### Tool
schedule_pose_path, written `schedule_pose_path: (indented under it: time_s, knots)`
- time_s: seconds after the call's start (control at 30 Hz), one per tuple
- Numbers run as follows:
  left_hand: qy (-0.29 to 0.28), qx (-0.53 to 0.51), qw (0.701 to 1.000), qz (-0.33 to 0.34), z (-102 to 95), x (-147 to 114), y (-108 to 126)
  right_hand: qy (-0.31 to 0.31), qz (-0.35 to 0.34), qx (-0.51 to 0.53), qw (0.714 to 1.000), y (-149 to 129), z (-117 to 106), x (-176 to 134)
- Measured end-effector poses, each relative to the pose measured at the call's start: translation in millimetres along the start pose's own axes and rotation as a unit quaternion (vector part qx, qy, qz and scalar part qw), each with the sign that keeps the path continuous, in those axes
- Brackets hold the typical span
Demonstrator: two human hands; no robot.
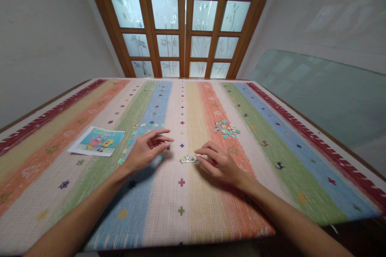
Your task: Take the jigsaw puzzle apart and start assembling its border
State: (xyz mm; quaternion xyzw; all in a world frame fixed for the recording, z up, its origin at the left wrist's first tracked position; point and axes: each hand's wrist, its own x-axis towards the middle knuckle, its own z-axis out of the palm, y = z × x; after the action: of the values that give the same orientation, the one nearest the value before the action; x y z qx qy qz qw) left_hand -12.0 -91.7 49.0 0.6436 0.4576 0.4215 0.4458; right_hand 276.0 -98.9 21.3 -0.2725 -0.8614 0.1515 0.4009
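Observation:
My left hand [149, 148] is over the blue stripe, thumb and fingers pinched on a small pale-green puzzle piece [171, 145]. To its right a short strip of joined puzzle pieces [187, 159] lies on the cloth. The curled fingers of my right hand [217, 161] close on the right end of that strip, partly covering it. Behind and left of my left hand, a spaced row of loose puzzle pieces [147, 125] bends down toward me; the hand hides part of it. A teal piece [160, 158] shows just below my left fingers.
A printed picture [101, 141] of cartoon characters lies at the left. Beyond my right hand sits a heap of loose puzzle pieces [226, 129]. A striped tablecloth [169, 209] covers the table. Glass-paned wooden doors [184, 28] stand at the far end, with walls on both sides.

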Motion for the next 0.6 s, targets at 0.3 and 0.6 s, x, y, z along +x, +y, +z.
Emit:
schedule_pose_path:
  time_s: [0.3, 0.6]
  knots:
    - [-0.111, -0.091, 0.989, 0.041, 53.3, -21.0, -3.9, -0.016, 0.004, 0.101, 0.995, -12.7, 4.3, 1.7]
    - [-0.103, -0.095, 0.99, 0.034, 50.8, -20.4, -0.6, -0.027, -0.022, 0.104, 0.994, -12.1, 4.9, 1.2]
